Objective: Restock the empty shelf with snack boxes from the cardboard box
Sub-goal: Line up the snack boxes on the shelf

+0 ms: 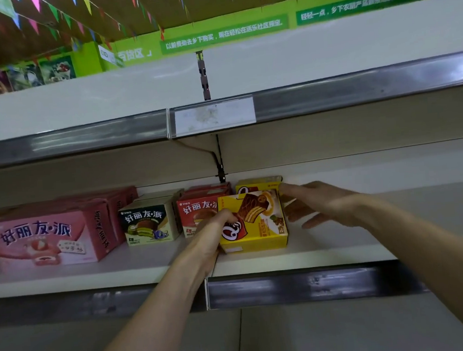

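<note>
A shop shelf [342,238] is lined with pie boxes [150,221] by flavour. A yellow snack box [257,223] is set before another yellow box [259,185], likely extending that column, its left edge gripped by the left hand [213,233], the right hand [319,204] held open alongside

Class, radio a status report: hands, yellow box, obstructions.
Left hand gripping yellow cardboard snack box on white shelf. Right hand open at box's right edge. Red box tight alongside.

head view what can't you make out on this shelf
Head view:
red box: front right hidden by left hand and front yellow box.
rear yellow box: mostly behind the front one.
shelf label: smudged, unreadable.
cardboard box: out of frame.
</note>
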A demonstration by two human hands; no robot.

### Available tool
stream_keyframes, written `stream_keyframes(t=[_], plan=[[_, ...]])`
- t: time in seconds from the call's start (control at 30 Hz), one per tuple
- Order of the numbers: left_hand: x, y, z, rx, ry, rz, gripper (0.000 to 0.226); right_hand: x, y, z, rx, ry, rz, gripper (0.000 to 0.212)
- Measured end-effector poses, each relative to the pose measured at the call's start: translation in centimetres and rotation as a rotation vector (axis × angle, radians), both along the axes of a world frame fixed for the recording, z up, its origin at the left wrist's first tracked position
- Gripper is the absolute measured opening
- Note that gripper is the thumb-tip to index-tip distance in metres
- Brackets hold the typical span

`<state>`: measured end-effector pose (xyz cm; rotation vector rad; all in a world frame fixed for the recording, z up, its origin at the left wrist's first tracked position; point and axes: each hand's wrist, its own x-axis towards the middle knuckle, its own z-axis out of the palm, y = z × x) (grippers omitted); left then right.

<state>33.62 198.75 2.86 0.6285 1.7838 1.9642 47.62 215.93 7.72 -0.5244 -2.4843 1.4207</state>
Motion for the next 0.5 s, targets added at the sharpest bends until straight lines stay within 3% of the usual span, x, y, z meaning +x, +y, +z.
stream_keyframes(t=[0.13, 0.23, 0.5], plan=[[0.6, 0.2, -0.1, -0.199, 0.186, -0.066, 0.033, 0.8, -0.4, -1.2, 0.017, -0.068, 0.053, 0.037], [1.4, 0.4, 0.0, -0.331, 0.326, -0.149, 0.046, 1.7, 0.8, -0.9, 0.036, -0.105, -0.083, 0.039], [1.1, 0.5, -0.4, -0.401, 0.388, -0.098, 0.056, 4.4, 3.8, 0.3, -0.042, -0.010, -0.424, 0.038]])
